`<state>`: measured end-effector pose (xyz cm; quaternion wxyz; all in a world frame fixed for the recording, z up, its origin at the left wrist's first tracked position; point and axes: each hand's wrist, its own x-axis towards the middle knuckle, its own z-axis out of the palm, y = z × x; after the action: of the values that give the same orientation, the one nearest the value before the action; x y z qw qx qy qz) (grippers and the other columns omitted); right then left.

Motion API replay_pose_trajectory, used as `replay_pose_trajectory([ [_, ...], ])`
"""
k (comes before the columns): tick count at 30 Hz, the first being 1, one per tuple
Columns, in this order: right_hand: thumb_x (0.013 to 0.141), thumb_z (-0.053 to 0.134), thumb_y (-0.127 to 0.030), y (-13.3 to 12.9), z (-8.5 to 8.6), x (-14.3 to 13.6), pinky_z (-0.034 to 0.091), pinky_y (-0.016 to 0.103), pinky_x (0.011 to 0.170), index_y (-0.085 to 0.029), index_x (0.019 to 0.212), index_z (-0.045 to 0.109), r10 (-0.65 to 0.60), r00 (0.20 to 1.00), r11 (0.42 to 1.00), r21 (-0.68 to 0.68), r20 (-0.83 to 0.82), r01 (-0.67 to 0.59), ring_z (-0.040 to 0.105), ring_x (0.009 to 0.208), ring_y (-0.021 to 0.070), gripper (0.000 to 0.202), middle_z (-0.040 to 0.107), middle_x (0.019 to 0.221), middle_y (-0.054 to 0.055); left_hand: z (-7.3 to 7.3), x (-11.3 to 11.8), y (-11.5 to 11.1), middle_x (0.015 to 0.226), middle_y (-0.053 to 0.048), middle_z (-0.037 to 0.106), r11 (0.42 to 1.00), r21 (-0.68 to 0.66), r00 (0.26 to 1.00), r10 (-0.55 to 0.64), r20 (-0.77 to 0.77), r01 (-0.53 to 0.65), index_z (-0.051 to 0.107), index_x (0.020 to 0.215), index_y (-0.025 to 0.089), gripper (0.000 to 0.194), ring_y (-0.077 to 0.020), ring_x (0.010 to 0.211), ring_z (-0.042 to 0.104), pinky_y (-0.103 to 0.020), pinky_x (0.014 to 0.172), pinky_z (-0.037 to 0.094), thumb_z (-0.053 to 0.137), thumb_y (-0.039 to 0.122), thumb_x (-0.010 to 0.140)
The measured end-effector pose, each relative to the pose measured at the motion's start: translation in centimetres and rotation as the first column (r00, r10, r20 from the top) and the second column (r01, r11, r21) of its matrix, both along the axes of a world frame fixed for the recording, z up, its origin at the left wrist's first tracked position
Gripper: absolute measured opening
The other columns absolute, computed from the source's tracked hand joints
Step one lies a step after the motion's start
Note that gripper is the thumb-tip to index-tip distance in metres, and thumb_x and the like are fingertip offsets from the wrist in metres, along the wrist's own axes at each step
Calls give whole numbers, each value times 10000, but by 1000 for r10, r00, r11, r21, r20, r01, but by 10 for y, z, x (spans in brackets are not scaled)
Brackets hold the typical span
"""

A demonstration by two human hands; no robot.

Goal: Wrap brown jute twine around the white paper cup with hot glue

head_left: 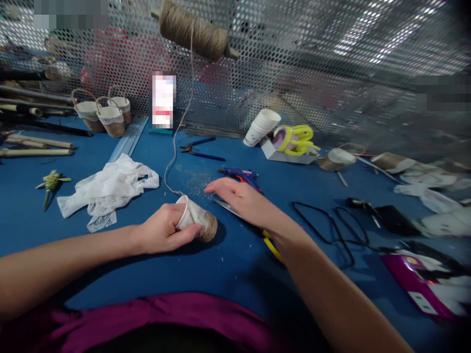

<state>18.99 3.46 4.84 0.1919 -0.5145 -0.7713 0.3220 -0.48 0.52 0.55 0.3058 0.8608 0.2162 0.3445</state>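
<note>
My left hand (165, 229) grips a white paper cup (196, 219) lying on its side, fingers inside the rim and thumb along its wall. Twine is wrapped round the cup's base. From the cup a strand of twine (174, 147) runs up to a large spool (193, 30). My right hand (235, 196) hovers right of the cup, palm down with its fingers extended and nothing visible in them. Beneath it, partly covered, are scissors (273, 246) with yellow handles. Just beyond sits a blue glue gun (241, 172).
White lace (110, 189) and a green woven piece (52, 183) lie left. Three handled cups (112, 121) stand behind. Pliers (202, 148), stacked cups (262, 127) and a box of yellow tape (294, 142) are at the back. A black cable (331, 225) and a purple power strip (417, 287) lie right.
</note>
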Motion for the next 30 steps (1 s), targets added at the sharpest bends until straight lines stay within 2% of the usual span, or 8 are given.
replay_pose_trajectory([
  [2, 875, 277, -469, -6, 3, -20, 353, 284, 910, -150, 953, 627, 194, 971, 966, -148, -141, -214, 527, 1008, 162, 480, 604, 1047, 82, 2, 2, -2, 525, 27, 438, 998, 7, 998, -65, 28, 65, 385, 523, 156, 273, -76, 504, 373, -202, 529, 348, 439, 109, 786],
  [4, 866, 261, -503, -7, 3, -34, 333, 297, 929, -146, 945, 630, 218, 943, 924, -259, -250, -282, 509, 1037, 170, 519, 595, 1073, 89, 4, 3, -4, 501, 31, 415, 994, 9, 993, -112, 44, 112, 360, 506, 162, 287, -81, 499, 365, -207, 515, 337, 445, 105, 774],
  [11, 695, 630, -208, -14, 4, -40, 423, 258, 792, -159, 633, 611, -113, 745, 805, -500, -658, -319, 560, 874, 119, 81, 604, 972, 22, 4, 0, -5, 523, 48, 370, 982, -147, 993, -117, -1, 116, 393, 539, 150, 257, -62, 478, 341, -197, 479, 302, 432, 126, 792],
  [14, 680, 634, -167, -20, 10, -32, 417, 236, 788, -160, 619, 610, -191, 708, 865, -458, -679, -206, 553, 867, 103, 66, 615, 900, 9, 3, -1, -5, 516, 60, 334, 936, -351, 999, -41, -12, 34, 408, 542, 143, 273, -52, 457, 302, -185, 439, 270, 454, 200, 805],
  [18, 674, 652, -213, -27, 16, -21, 423, 238, 746, -176, 697, 620, -224, 728, 944, -330, -649, -4, 549, 744, 85, 55, 614, 783, -13, 3, 0, -4, 525, 50, 405, 720, -694, 996, 56, 74, 11, 509, 613, 119, 295, -51, 465, 325, -173, 451, 307, 466, 333, 811],
  [23, 670, 669, -248, -31, 21, -11, 444, 229, 661, -184, 697, 597, -202, 776, 979, -155, -597, 136, 543, 624, 79, 100, 603, 665, -30, 6, 3, -2, 586, 19, 536, 514, -853, 970, 152, 192, 88, 589, 692, 103, 295, -67, 523, 432, -194, 556, 390, 571, 395, 731],
  [26, 672, 669, -271, -30, 20, -9, 451, 224, 645, -182, 697, 594, -226, 798, 974, -104, -558, 203, 553, 624, 84, 119, 604, 658, -27, 6, 3, -2, 576, 20, 552, 465, -881, 966, 177, 187, 85, 600, 674, 101, 290, -67, 520, 444, -194, 563, 397, 604, 389, 704],
  [30, 684, 654, -301, -27, 16, -10, 457, 240, 647, -179, 703, 594, -239, 837, 969, -62, -493, 240, 559, 637, 98, 137, 615, 673, -12, 8, 2, -4, 586, 15, 570, 490, -869, 976, 148, 162, 70, 621, 695, 97, 270, -70, 530, 459, -198, 581, 412, 583, 362, 732],
])
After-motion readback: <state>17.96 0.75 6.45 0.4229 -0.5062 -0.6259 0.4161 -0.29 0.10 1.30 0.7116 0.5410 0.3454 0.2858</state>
